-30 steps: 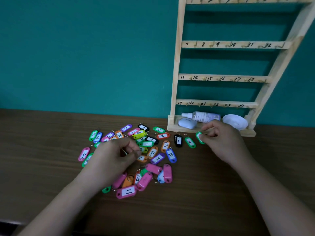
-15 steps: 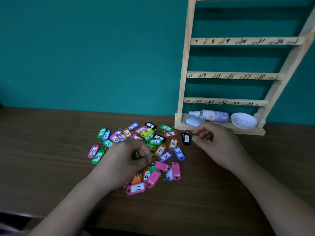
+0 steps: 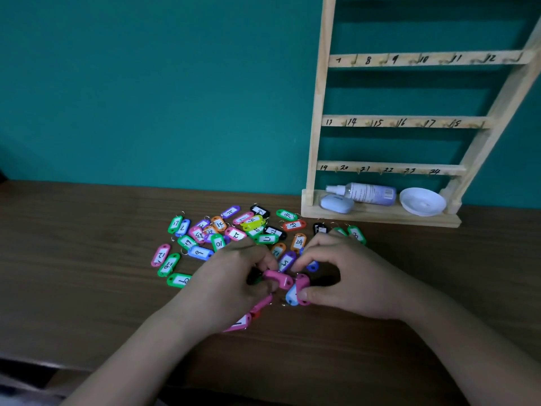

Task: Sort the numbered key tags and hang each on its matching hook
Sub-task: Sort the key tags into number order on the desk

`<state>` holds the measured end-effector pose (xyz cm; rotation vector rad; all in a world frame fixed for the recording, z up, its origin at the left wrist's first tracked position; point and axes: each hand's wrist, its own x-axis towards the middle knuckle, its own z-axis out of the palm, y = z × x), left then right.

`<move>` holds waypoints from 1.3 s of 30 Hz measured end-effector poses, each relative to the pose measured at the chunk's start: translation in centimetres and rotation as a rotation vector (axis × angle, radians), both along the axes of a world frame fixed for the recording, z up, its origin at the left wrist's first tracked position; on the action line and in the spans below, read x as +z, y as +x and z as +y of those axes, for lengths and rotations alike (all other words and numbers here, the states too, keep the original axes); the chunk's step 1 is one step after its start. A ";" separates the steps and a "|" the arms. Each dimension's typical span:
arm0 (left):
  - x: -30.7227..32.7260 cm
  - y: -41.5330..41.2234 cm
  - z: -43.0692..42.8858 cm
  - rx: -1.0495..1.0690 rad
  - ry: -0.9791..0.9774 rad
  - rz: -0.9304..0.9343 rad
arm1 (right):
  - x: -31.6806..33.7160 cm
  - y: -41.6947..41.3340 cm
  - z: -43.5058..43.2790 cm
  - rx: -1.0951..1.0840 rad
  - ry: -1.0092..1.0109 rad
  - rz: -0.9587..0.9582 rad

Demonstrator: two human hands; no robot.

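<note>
Key tags [image 3: 234,235] lie in a loose, many-coloured heap on the brown table [image 3: 87,273], left of the wooden rack [image 3: 319,112] and just beyond both hands. We see the hands meet at the near right edge of the heap.

The left hand [image 3: 228,285] has its fingers curled and pinches a pink tag [image 3: 278,278], which sticks out to the right from between its fingertips. Just right of it, touching or almost touching, stands a second pink tag [image 3: 301,284]. The right hand [image 3: 345,276] pinches it narrowly, thumb at its near end and forefinger arched over its far end. A light blue tag [image 3: 290,296] lies against this tag's near left side. We cannot tell whether the thumb touches it too.

Another pink tag with a white label [image 3: 240,322] pokes out from under the left wrist on the near side. An orange tag marked 24 [image 3: 298,241] lies just beyond the hands. A black tag [image 3: 320,228] and a green tag [image 3: 355,234] lie apart from the heap, to the far side of the right hand and near the rack's base.

The rack leans against the teal wall [image 3: 146,98], and the numbered rails in view carry no tags. On its bottom shelf lie a spray bottle [image 3: 369,193], a pale blue case [image 3: 336,203] and a white dish [image 3: 422,201].
</note>
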<state>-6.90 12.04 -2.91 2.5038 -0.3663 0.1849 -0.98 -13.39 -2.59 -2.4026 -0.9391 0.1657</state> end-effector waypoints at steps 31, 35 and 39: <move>1.8 -1.3 -0.1 -0.114 0.047 0.037 | 0.6 0.6 -0.7 0.070 0.238 0.271; 1.8 -1.3 0.0 -0.128 0.056 0.058 | 1.1 0.6 -1.1 0.095 0.445 0.332; 2.0 -1.3 -0.1 -0.167 0.070 0.061 | 0.4 0.5 -0.5 -0.041 0.433 0.122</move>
